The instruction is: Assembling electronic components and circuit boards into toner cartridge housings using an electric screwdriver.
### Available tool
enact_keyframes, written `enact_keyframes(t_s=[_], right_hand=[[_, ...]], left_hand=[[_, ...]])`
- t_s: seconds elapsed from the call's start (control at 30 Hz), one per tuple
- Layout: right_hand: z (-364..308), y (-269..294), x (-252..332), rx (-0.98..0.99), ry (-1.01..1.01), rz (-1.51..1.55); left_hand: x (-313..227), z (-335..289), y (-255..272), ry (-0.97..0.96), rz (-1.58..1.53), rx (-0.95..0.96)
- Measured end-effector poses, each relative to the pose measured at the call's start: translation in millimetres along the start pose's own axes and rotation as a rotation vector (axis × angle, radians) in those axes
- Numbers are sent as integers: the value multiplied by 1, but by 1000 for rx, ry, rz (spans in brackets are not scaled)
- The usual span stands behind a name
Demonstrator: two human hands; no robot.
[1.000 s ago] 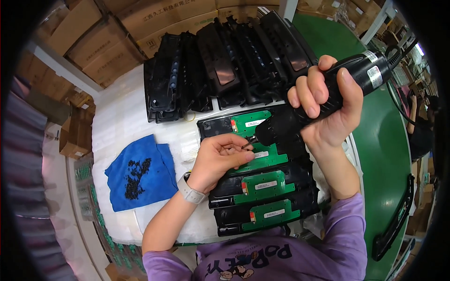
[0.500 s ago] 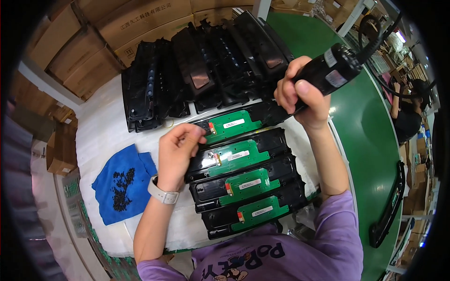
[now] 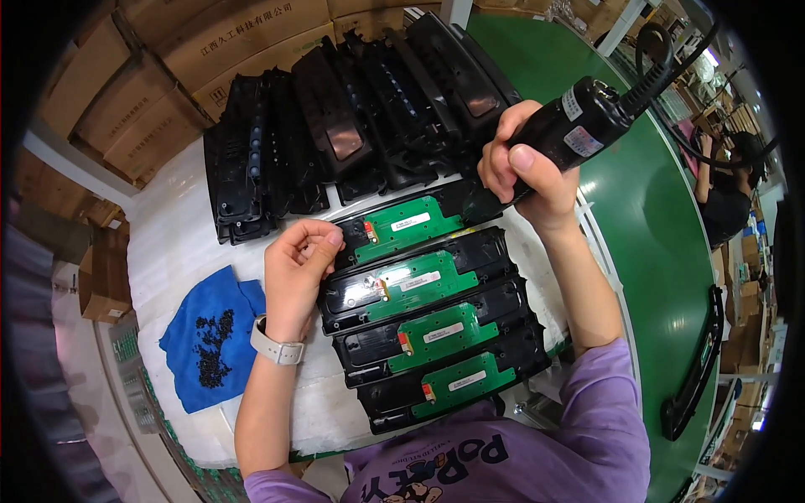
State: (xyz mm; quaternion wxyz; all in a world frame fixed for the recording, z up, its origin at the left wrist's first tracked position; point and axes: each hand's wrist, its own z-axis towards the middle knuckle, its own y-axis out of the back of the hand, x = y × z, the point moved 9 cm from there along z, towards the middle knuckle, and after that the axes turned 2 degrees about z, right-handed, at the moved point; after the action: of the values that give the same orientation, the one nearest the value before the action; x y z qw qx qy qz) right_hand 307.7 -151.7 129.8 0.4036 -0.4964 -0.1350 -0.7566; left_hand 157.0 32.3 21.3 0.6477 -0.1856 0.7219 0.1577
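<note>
My right hand [image 3: 537, 172] is wrapped around a black corded electric screwdriver [image 3: 587, 126], tilted with its tip end down at the right part of the farthest black plastic panel [image 3: 453, 201]. The tip itself is hard to make out against the black plastic. On that panel lies a green circuit board [image 3: 381, 239] with a white label and a small red part. My left hand [image 3: 300, 251], with a light watch on its wrist, is pinched at the panel's left end; whatever its fingertips hold is hidden. Several similar panels with boards [image 3: 436, 335] lie in a row nearer me.
A blue cloth [image 3: 239, 293] with a heap of small black screws [image 3: 214, 348] lies left on the white-covered table [image 3: 168, 243]. Large black housings [image 3: 327, 109] stand at the back, before cardboard boxes [image 3: 243, 42]. The screwdriver's cable [image 3: 662, 75] runs off upper right; a person [image 3: 729, 197] sits far right.
My left hand has drawn back left from the board to the panel's left end. The right hand and screwdriver have shifted slightly left and down. The whole view has shifted slightly.
</note>
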Motion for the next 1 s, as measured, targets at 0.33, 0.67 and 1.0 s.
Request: enact_keyframes(t_s=[0.33,0.67,1.0], right_hand=[[-7,-17,-7,87,-18,-132],[-12,-24,7,26,106,-198],[-21,-34,53,115,209,610]], left_hand=[[10,4,1,29,-84,23],[8,0,0,54,-144,35],[-5,-38,-64,84,-118,365]])
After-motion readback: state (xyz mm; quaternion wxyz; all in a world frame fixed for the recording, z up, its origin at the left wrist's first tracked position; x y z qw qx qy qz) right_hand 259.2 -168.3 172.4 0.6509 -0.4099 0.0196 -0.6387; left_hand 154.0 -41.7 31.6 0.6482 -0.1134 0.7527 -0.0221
